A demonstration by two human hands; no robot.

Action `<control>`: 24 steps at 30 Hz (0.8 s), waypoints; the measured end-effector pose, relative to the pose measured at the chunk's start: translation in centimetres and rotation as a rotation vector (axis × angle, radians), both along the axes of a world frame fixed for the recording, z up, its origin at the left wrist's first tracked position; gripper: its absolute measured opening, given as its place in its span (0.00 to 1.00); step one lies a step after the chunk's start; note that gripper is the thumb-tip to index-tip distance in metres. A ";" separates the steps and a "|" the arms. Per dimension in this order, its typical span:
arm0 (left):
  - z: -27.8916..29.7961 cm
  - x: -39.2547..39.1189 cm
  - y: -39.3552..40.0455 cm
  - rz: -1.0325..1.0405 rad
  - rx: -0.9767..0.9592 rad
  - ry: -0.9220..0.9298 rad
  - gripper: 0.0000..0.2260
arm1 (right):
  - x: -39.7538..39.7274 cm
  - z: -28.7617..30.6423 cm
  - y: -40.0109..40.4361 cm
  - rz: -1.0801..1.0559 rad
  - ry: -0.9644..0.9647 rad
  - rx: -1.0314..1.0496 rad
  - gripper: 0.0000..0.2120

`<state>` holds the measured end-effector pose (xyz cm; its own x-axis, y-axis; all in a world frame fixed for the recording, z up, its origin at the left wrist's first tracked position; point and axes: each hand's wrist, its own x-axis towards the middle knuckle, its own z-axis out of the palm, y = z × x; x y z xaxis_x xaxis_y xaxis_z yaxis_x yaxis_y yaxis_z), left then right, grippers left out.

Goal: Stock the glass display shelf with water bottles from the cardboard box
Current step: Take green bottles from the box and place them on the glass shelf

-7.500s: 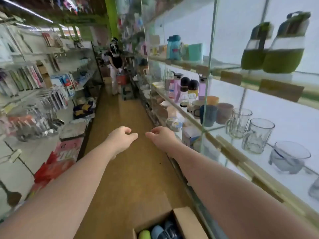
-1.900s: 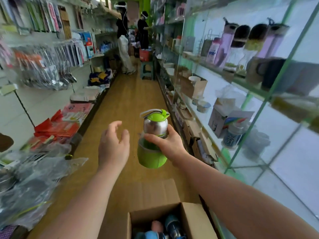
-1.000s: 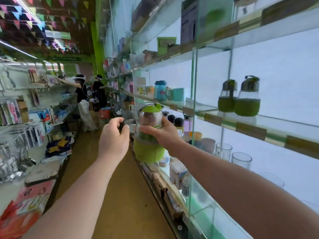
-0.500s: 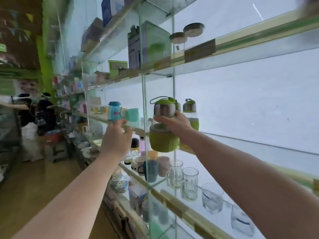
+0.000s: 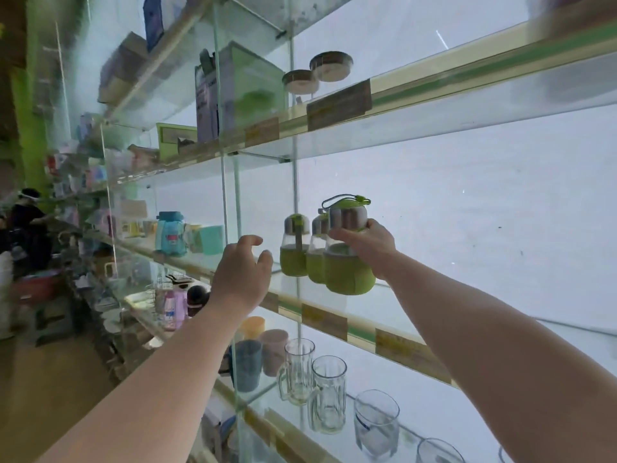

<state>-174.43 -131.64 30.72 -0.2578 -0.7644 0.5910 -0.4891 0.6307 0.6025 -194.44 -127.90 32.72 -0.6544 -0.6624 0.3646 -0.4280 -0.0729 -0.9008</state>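
bottle (image 5: 347, 262) now carried from aisle up to glass shelf (image 5: 377, 312), right hand (image 5: 367, 243) clamped on its neck, at 3 o'clock of two shelved bottles (image 5: 293, 252). left hand (image 5: 243, 272) spread, empty. placement nearly done.

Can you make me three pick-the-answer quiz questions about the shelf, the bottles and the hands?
1. Where is the bottle in the right hand?
A. In a box on the floor
B. Beside the two green bottles at the shelf
C. Among the glass mugs below

2. What colour is its lower half?
A. Green
B. Red
C. Black

3. What is the left hand doing?
A. Gripping a mug
B. Holding a second bottle
C. Open and holding nothing

Answers:
1 B, the hand holds it right next to the matching pair, over that shelf.
2 A, its sleeve and cap are bright green.
3 C, its fingers are spread with nothing in them.
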 end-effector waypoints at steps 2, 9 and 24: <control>-0.2 -0.9 -0.4 0.002 0.006 -0.008 0.17 | -1.1 -0.6 -0.4 -0.027 -0.002 0.021 0.26; -0.3 -3.8 -1.1 -0.017 0.000 -0.002 0.17 | -3.2 -2.0 -1.8 -0.070 -0.029 0.027 0.28; -0.8 -7.8 -1.8 -0.071 -0.013 -0.021 0.17 | -4.6 -2.5 -4.7 -0.095 0.003 0.182 0.33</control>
